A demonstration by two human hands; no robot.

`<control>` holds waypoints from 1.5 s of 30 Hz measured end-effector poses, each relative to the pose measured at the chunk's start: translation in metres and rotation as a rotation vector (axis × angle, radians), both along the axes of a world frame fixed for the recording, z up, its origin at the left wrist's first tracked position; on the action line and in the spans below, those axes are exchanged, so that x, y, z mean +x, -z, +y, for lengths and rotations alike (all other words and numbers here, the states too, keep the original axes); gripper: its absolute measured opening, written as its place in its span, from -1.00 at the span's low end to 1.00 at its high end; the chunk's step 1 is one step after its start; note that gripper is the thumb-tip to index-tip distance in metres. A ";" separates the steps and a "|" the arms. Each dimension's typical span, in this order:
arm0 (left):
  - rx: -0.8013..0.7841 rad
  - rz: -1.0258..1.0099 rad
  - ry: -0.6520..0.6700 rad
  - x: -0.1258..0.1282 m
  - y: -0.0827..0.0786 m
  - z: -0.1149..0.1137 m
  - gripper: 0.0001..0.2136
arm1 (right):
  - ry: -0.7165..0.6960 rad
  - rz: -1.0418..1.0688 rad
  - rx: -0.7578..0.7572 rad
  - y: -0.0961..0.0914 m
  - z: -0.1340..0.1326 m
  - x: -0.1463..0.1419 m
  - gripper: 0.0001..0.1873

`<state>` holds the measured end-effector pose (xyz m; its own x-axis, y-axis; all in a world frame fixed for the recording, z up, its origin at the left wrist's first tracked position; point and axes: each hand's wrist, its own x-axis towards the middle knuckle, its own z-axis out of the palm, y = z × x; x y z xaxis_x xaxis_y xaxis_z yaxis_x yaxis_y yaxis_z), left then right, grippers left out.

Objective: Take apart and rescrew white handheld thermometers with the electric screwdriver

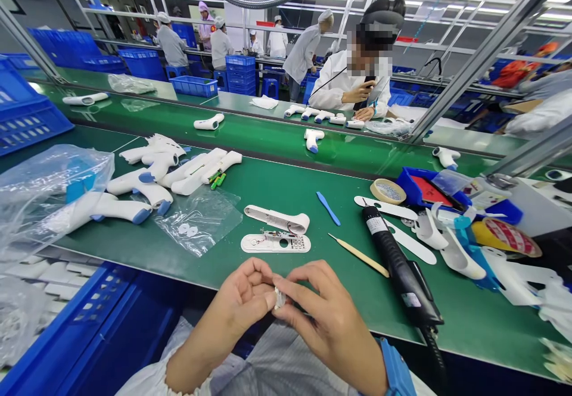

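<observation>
Left hand [243, 298] and right hand [328, 309] pinch a small white part [280, 298] between fingertips, lower centre of frame. Green worktop [286, 181] spans the middle; blue crates [74, 50] stand upper left, white-coated workers [304, 53] upper centre.

Left grip [245, 296], right grip [325, 308], white part [280, 298] between

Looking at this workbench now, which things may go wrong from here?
1. The small white part is held between the left hand and right hand, close to the front edge of the green table; if it slips, it might fall off.
2. Thin red wires lie exposed by the open white shells; a snag could perhaps loosen them.
3. The black power tool's cord hangs past the edge; a tug might shift the tool.
</observation>
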<state>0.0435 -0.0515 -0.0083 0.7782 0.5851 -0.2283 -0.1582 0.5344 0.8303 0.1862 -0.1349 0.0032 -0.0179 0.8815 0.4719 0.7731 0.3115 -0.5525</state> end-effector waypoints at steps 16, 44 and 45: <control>0.429 0.073 -0.240 0.003 -0.005 -0.009 -0.78 | 0.076 0.631 -0.310 -0.002 0.003 -0.010 -0.66; 1.328 0.200 -0.149 -0.008 0.005 -0.010 -0.71 | 0.014 1.293 -0.510 0.008 0.009 -0.013 -0.76; 1.348 0.198 -0.137 -0.007 0.004 -0.010 -0.70 | 0.019 1.292 -0.499 0.008 0.009 -0.013 -0.76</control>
